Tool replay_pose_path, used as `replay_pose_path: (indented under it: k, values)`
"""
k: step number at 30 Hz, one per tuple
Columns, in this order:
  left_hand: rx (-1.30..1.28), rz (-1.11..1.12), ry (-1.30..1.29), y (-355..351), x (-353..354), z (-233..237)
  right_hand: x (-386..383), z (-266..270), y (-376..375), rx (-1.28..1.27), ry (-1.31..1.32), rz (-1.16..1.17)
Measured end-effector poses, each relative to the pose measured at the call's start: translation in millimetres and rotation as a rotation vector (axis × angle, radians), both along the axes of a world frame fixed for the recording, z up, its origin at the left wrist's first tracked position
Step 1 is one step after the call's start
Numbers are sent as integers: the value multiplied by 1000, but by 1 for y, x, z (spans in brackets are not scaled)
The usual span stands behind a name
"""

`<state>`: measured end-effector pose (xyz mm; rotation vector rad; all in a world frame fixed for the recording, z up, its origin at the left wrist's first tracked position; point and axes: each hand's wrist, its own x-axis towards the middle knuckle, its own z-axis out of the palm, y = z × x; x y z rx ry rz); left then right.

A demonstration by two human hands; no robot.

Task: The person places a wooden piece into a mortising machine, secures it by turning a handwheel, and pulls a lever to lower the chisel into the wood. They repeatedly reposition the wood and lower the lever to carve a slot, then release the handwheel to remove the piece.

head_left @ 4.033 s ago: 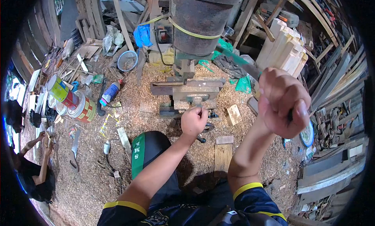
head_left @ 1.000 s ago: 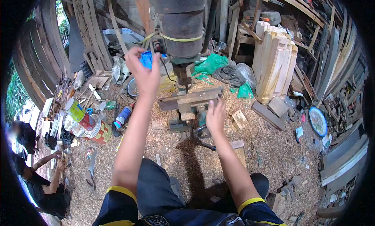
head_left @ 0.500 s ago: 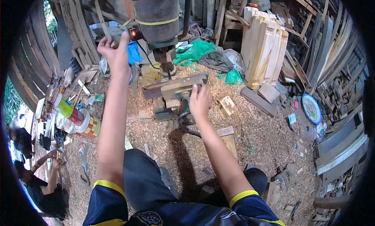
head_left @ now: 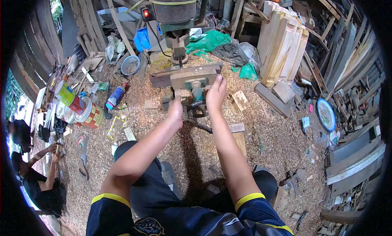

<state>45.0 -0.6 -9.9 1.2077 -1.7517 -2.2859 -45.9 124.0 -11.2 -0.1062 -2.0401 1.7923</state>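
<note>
Left of the drill press (head_left: 174,9), several printed tins (head_left: 77,107) lie on their sides in a cluster, and their contents are hidden. A blue-rimmed round bowl (head_left: 130,65) sits nearer the press, with something pale grey inside that is too small to make out. Between the bowl and the tins lies a blue bottle (head_left: 116,96) on its side.

The floor (head_left: 265,154) around the press is covered in wood shavings and offcuts. Right of the press stands a stack of pale shaped timbers (head_left: 283,42), and behind it are crumpled green plastic bags (head_left: 212,40). Planks and scrap lean against the shed walls. A red lamp (head_left: 145,13) glows on the left side of the press head. Far to the left of the press, another person (head_left: 38,181) crouches on the floor.

A wooden block (head_left: 192,77) lies across the press table, directly under the spindle. The right grip (head_left: 215,93) is released, with fingers stretched flat and their tips touching the right end of the block. The left grip (head_left: 176,110) is curled loosely below the left part of the block, beside a dark crank wheel (head_left: 199,109) under the table. I cannot tell whether it holds anything.
</note>
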Motion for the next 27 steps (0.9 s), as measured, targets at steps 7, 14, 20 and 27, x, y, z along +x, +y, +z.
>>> replay_pose_path:
  k: [7,14,20,27]
  values:
    - [124,-195,-95,23,3,-29,7,-2,-1,-106,106,-29]
    - [309,-438,31,16,9,-29,9,-1,4,-245,122,37]
    - [240,-510,-35,10,6,-20,0,-23,24,-922,36,264]
    - [-801,-222,394,24,-11,-35,48,-83,25,-340,-22,273]
